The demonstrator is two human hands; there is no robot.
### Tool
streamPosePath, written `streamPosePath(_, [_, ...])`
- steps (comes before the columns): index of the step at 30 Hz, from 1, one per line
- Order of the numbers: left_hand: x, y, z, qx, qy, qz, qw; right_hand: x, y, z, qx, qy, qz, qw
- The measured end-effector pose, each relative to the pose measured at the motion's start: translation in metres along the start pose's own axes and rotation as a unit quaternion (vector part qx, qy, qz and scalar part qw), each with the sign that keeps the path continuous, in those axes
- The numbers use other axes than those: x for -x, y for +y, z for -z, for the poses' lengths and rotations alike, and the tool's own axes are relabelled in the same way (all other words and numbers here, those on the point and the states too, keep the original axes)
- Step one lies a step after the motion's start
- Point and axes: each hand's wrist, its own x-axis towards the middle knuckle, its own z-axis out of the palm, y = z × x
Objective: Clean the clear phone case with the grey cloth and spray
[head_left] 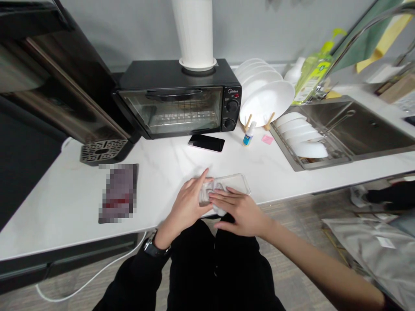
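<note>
A clear plastic box (238, 181) lies near the counter's front edge, in front of me. My left hand (190, 201) grips its left end, with the thumb on the near side and the fingers on the far side. My right hand (238, 209) reaches over the box with its fingers stretched out and pressed onto a crumpled white tissue (219, 211). Part of the tissue shows between the right fingers and thumb; the rest is hidden under the hand. The inside of the box is partly covered by my fingers.
Behind the box lie a phone (206, 143), a small spray bottle (249, 134) and a pink note (267, 139). A toaster oven (178, 108) stands at the wall, beside racked plates (269, 101). Right is a sink (372, 125); left, a dark blurred-out item (119, 193).
</note>
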Motion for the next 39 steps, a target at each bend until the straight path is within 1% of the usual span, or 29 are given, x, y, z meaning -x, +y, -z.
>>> streamPosePath(1, [0.000,0.000,0.000,-0.002,0.000,0.003,1.000,-0.002,0.000,0.000,-0.003,-0.006,0.007,1.000])
streamPosePath(4, [0.000,-0.001,0.000,-0.002,0.003,0.008,1.000,-0.007,0.001,0.001,0.049,0.003,-0.039,0.998])
streamPosePath(5, [0.000,-0.001,0.000,0.001,0.001,0.005,1.000,-0.008,0.001,0.001,0.057,0.007,-0.044,0.997])
streamPosePath(6, [0.000,-0.001,0.001,0.003,0.000,0.002,1.000,-0.009,0.001,0.000,0.052,0.009,-0.032,0.998])
streamPosePath(8, [0.000,-0.002,0.001,0.002,-0.001,-0.002,1.000,-0.010,0.001,-0.001,0.019,0.000,0.017,1.000])
streamPosePath(9, [0.000,-0.002,0.001,0.000,0.001,-0.002,1.000,-0.011,0.001,0.000,0.007,-0.006,0.031,0.999])
streamPosePath(10, [0.000,-0.002,0.002,-0.002,0.002,0.000,1.000,-0.011,0.002,0.000,0.008,-0.011,0.026,1.000])
streamPosePath(13, [-0.001,-0.001,0.002,-0.004,0.002,0.009,1.000,-0.008,0.005,0.005,0.051,-0.017,-0.040,0.998])
streamPosePath(14, [-0.001,-0.001,0.002,-0.004,0.000,0.010,1.000,-0.008,0.005,0.006,0.049,-0.019,-0.045,0.998])
streamPosePath(17, [-0.002,-0.001,0.002,-0.004,-0.003,0.003,1.000,-0.011,0.001,0.003,-0.006,-0.033,0.015,0.999])
streamPosePath(18, [-0.002,-0.002,0.002,-0.006,-0.001,0.001,1.000,-0.012,-0.001,0.002,-0.014,-0.032,0.023,0.999])
streamPosePath(19, [-0.002,-0.002,0.001,-0.007,0.000,0.001,1.000,-0.013,-0.002,0.001,-0.009,-0.029,0.012,0.999])
streamPosePath(22, [-0.002,-0.003,0.001,-0.005,0.002,0.009,1.000,-0.009,-0.005,0.002,0.037,-0.012,-0.078,0.996])
streamPosePath(23, [-0.002,-0.003,0.000,-0.001,0.001,0.010,1.000,-0.007,-0.006,0.002,0.036,-0.014,-0.084,0.996])
streamPosePath(24, [-0.002,-0.003,0.000,0.002,-0.001,0.007,1.000,-0.005,-0.007,0.002,0.025,-0.020,-0.069,0.997])
streamPosePath(26, [-0.003,-0.002,-0.001,0.003,0.002,0.005,1.000,-0.004,-0.007,0.001,0.001,-0.031,-0.017,0.999])
streamPosePath(27, [-0.003,-0.002,-0.001,0.000,0.005,0.004,1.000,-0.004,-0.006,0.001,0.002,-0.027,-0.008,1.000])
streamPosePath(28, [-0.003,-0.001,-0.001,-0.002,0.008,0.005,1.000,-0.003,-0.005,0.002,0.014,-0.019,-0.020,1.000])
streamPosePath(30, [-0.003,0.000,-0.001,-0.005,0.008,0.006,1.000,-0.003,-0.002,0.003,0.044,0.000,-0.068,0.997])
streamPosePath(31, [-0.003,0.001,-0.001,-0.004,0.005,0.004,1.000,-0.003,-0.001,0.004,0.043,-0.001,-0.078,0.996])
streamPosePath(32, [-0.003,0.001,-0.001,-0.003,0.001,0.001,1.000,-0.003,0.000,0.004,0.030,-0.006,-0.066,0.997])
streamPosePath(34, [-0.003,0.002,-0.002,-0.003,-0.002,0.000,1.000,-0.006,0.000,0.004,-0.006,-0.024,-0.013,1.000])
streamPosePath(35, [-0.003,0.002,-0.002,-0.005,0.000,0.001,1.000,-0.006,0.000,0.004,-0.012,-0.027,0.002,1.000])
streamPosePath(36, [-0.003,0.002,-0.002,-0.006,0.002,0.004,1.000,-0.006,-0.001,0.004,-0.001,-0.024,-0.001,1.000])
streamPosePath(39, [-0.003,0.002,-0.003,-0.008,0.001,0.011,1.000,-0.003,-0.003,0.005,0.074,0.007,-0.063,0.995])
